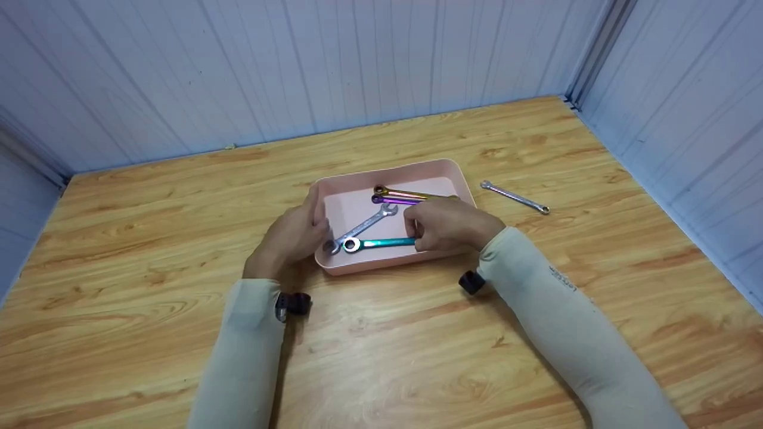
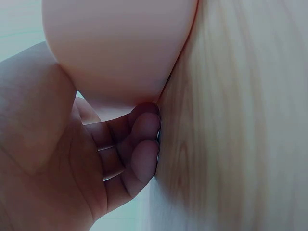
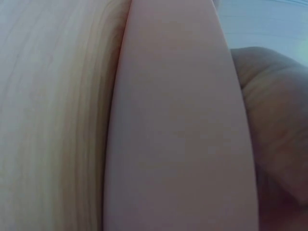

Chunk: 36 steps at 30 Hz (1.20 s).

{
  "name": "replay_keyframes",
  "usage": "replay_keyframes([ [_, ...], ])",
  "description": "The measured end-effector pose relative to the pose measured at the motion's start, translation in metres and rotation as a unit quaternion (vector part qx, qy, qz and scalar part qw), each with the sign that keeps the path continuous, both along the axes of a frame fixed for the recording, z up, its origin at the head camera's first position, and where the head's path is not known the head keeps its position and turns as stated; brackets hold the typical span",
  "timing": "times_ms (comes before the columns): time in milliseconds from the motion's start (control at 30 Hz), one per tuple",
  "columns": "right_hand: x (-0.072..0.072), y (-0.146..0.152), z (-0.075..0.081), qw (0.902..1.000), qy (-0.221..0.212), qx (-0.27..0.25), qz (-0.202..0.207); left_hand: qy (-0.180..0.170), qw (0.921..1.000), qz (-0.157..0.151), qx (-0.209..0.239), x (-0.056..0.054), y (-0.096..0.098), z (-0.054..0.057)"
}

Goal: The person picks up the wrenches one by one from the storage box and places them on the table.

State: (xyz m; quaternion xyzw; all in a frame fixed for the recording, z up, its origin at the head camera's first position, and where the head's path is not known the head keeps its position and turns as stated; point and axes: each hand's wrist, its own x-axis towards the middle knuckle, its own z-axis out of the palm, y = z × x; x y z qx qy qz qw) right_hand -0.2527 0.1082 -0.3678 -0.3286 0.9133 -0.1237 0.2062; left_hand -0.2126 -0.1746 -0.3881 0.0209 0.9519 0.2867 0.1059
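A pink tray [image 1: 381, 262] sits on the table with several wrenches in it. My left hand [image 1: 290, 235] grips the tray's left wall, thumb over the rim; in the left wrist view the curled fingers [image 2: 144, 127] lie outside, low by the tabletop. Inside the tray, my right hand [image 1: 444, 222] holds the right end of a teal ratchet wrench [image 1: 384, 242], hiding that end. A silver combination wrench [image 1: 365, 226] lies slanted at the tray's left. Behind the right hand are a gold wrench [image 1: 411, 193] and a purple wrench [image 1: 396, 201], partly covered. The tray wall [image 3: 178, 120] blocks most of the right wrist view.
To the right of the tray, a small silver wrench [image 1: 515, 198] lies on the wooden table [image 1: 381, 345]. White panel walls [image 1: 334, 65] rise behind the table and along its right side.
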Motion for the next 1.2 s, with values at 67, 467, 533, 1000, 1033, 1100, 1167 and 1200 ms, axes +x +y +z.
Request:
replay_keyframes([
  [67,0.0,0.0,0.0,1.0,-0.002,-0.001,-0.003,-0.003,1.0,0.001,0.001,0.0,0.0,0.0],
  [467,0.001,0.0,0.005,0.9995,0.019,0.007,-0.022,0.001,0.9999,-0.007,-0.011,0.002,0.001,0.0],
  [533,0.001,0.001,0.006,0.9993,0.02,0.009,-0.029,0.003,0.9999,-0.008,-0.007,0.003,0.001,0.0],
  [1000,0.0,0.008,0.007,0.9949,0.05,0.024,-0.084,-0.013,0.9999,0.006,0.008,0.002,0.0,-0.002],
  [1033,0.0,0.008,0.007,0.9949,0.053,0.025,-0.083,-0.012,0.9999,0.005,0.008,0.002,0.0,-0.002],
  [1100,0.0,0.006,0.006,0.9948,0.062,0.023,-0.078,-0.014,0.9998,0.007,0.009,0.001,0.0,-0.002],
  [1167,0.001,0.006,0.005,0.9948,0.075,0.019,-0.067,-0.01,0.9999,0.006,0.01,0.001,-0.001,-0.003],
  [1200,0.001,0.006,0.004,0.9947,0.082,0.017,-0.06,-0.007,0.9999,0.005,0.008,0.001,-0.001,-0.003],
])
